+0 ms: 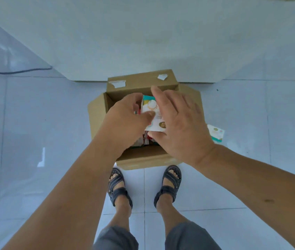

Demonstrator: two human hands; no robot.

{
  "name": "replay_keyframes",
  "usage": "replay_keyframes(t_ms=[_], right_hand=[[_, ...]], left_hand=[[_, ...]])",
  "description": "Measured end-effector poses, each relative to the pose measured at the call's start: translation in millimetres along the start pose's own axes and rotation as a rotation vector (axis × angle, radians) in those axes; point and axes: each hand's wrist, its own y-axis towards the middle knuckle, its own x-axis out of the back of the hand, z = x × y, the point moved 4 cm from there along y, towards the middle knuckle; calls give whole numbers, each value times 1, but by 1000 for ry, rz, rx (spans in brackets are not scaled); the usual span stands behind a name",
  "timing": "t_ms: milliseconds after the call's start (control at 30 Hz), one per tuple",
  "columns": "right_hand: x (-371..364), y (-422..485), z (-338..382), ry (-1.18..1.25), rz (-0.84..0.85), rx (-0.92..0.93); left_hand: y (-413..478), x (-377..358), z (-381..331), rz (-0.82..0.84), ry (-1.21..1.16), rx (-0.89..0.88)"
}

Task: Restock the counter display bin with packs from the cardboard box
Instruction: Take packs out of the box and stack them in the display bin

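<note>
An open cardboard box point(98, 112) stands on the tiled floor in front of my feet, with several packs point(144, 139) inside. Both hands are over its opening. My left hand point(125, 118) holds a white and teal pack point(152, 109), thumb on its face and fingers curled behind it. My right hand point(179, 123) lies against the same pack from the right, thumb under its lower edge and fingers extended over its top. The display bin is not in view.
The white counter base point(143, 42) rises right behind the box. One loose pack point(216, 135) lies on the floor to the right of the box. A dark cable point(16, 71) runs across the floor at far left. My sandalled feet point(117, 184) stand just before the box.
</note>
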Motion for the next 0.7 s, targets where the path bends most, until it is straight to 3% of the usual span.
replay_keyframes(t_ms=[233, 433, 700], right_hand=[[156, 1, 44, 80, -126, 42], [283, -1, 79, 40, -160, 46], [424, 13, 136, 15, -376, 155]], left_hand=[[-87, 52, -114, 56, -279, -47], [-168, 109, -208, 37, -317, -137], [-251, 172, -324, 121, -323, -335]])
